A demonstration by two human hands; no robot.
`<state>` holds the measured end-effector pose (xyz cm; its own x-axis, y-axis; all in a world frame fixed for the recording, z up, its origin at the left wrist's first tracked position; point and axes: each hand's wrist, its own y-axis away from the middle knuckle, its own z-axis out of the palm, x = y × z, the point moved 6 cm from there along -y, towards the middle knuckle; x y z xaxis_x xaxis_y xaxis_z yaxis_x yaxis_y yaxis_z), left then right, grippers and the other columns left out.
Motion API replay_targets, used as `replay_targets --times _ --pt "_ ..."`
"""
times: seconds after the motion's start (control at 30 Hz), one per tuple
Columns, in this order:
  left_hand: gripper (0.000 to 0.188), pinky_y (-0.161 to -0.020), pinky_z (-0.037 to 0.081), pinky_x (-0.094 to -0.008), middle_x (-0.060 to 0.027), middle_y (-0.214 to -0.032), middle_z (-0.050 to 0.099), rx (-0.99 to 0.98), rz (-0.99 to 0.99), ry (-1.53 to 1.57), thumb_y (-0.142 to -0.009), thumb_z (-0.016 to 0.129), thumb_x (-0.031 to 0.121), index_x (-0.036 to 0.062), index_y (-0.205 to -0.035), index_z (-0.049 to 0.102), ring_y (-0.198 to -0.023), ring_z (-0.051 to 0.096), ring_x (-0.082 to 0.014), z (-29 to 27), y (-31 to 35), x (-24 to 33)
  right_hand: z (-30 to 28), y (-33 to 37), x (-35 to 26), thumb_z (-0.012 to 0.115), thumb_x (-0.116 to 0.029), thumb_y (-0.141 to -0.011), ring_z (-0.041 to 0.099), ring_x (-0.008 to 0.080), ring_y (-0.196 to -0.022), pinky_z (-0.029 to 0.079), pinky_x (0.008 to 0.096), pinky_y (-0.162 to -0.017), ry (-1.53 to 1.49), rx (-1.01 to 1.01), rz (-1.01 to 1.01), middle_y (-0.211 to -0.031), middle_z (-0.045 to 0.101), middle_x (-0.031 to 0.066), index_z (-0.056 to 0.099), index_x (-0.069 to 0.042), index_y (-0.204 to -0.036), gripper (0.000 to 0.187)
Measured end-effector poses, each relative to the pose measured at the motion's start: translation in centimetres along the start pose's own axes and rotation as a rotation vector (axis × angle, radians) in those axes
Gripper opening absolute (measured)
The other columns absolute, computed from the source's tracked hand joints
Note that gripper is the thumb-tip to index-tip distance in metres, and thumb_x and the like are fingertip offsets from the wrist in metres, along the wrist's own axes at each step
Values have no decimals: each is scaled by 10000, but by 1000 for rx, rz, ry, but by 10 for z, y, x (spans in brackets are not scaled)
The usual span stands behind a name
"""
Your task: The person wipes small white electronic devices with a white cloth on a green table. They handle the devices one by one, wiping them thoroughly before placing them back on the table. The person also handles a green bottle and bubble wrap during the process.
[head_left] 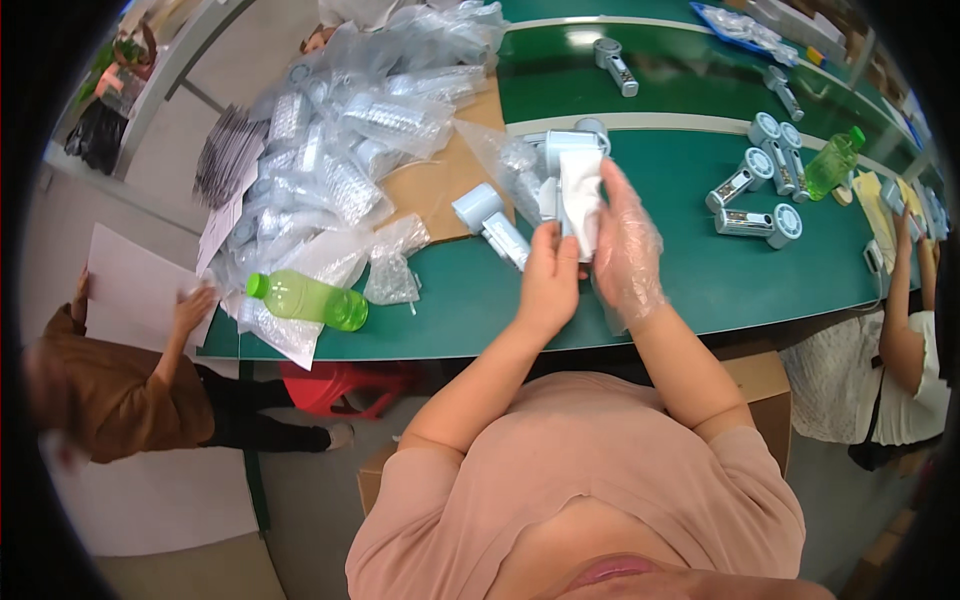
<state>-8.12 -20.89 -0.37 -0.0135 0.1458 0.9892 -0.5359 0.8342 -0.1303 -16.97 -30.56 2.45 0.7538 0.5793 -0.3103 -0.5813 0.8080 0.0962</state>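
A light blue handheld fan (549, 200) is upright in front of me, its handle gripped by my left hand (552, 280). My right hand (630, 255), in a clear plastic glove, presses a white wiping cloth (580, 195) against the fan's side. The cloth hides much of the handle. Left of my hands, another pale blue fan (480, 210) lies on the green table (450, 310). A clear bubble bag (515, 170) rests just beyond it.
Bubble-bagged fans (340, 150) are heaped at left on cardboard (430, 190). A green bottle (305, 300) lies nearby; another bottle (832, 165) stands at right beside several bare fans (745, 180). A fan (615, 65) sits on the green belt (550, 80). Other people work on both sides.
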Motion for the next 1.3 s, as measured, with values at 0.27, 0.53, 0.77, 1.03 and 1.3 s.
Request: replay_targets --times 0.27,0.53,0.77,1.03,1.3 --pt "370 -711 524 -286 -124 -1025 670 -150 52 -146 -1025 638 233 -39 -1263 558 -881 660 -151 3 18 9 -28 -7 -5 692 -274 -976 686 269 -1047 568 441 -927 359 0 66 -1176 680 124 564 -14 -1315 446" --pt "187 -699 530 -287 -61 -890 659 -382 -261 182 -953 620 59 -31 -1117 633 -794 646 -130 1 39 13 2 57 23 738 -252 -909 634 110 -639 486 243 -483 911 -181 399 -937 692 66 608 -28 -1171 368" --pt "176 -755 547 -362 -152 -956 710 204 271 -643 -879 705 68 -3 -1040 708 -838 686 -269 -135 34 70 -36 50 -10 748 -205 -890 679 194 -1009 571 330 -829 894 3 179 -1186 657 78 525 -41 -1376 560" --pt "215 -806 528 -503 -183 -988 647 345 114 -1513 -802 794 112 14 -958 683 -949 630 -405 -187 7 104 -22 58 11 782 -250 -860 675 188 -973 575 334 -799 824 -28 242 -1164 661 71 508 -34 -1399 642" --pt "108 -662 495 -349 -86 -807 653 377 -19 -864 -935 683 96 3 -966 640 -715 622 -229 -228 13 56 6 91 73 756 -135 -845 610 220 -1180 492 416 -1032 727 -244 621 -1305 619 105 469 -45 -1469 693"
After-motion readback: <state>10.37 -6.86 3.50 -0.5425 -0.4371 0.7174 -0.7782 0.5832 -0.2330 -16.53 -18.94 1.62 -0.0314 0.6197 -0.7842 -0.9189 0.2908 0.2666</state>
